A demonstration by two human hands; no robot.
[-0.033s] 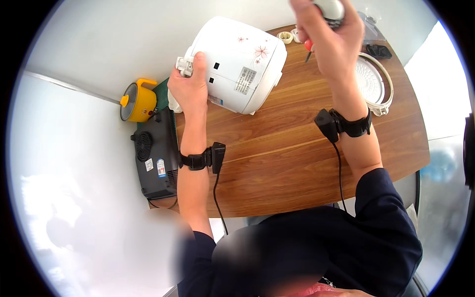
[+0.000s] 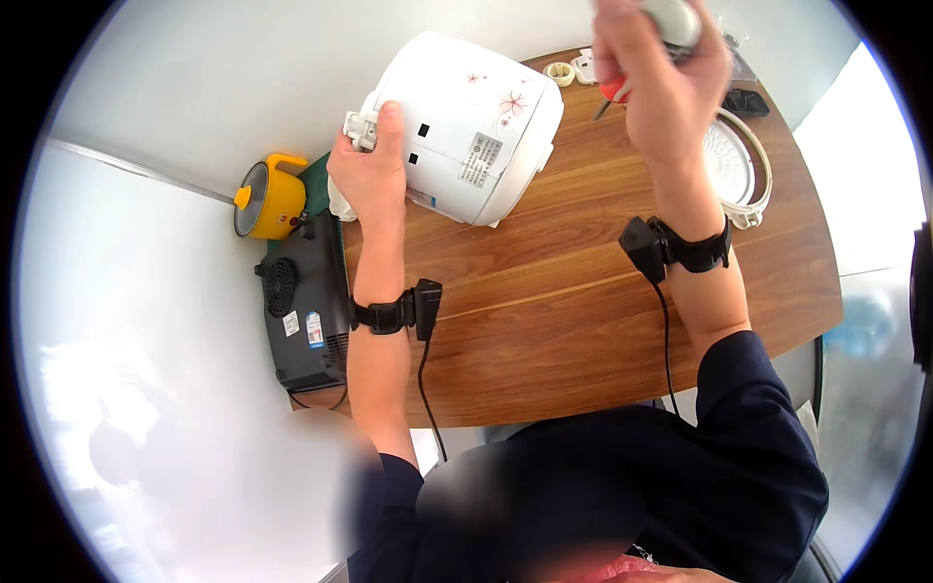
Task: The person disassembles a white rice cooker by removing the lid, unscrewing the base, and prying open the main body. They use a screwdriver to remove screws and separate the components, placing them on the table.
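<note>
A white rice cooker body (image 2: 452,121) with a red flower print lies on its side on the wooden table, tilted. Two small black square holes and a silver label show on its surface. My left hand (image 2: 371,170) grips its left edge beside a white plastic bracket, thumb against the shell. Up at the top right, my right hand (image 2: 666,92) is closed around a screwdriver (image 2: 614,90) with a red and pale grey handle. Its thin shaft points down-left, apart from the cooker. The fingertips of the right hand are partly cut off by the picture's edge.
A yellow electric pot (image 2: 280,202) and a black appliance (image 2: 306,335) with a vent stand at the left. On the right lie a round white lid part (image 2: 724,170) and a black object (image 2: 746,102). A tape roll (image 2: 559,74) sits at the far edge. Cables hang from both wristbands.
My right hand has shifted slightly to the right with the screwdriver. The left hand and the rice cooker body stay nearly in place.
</note>
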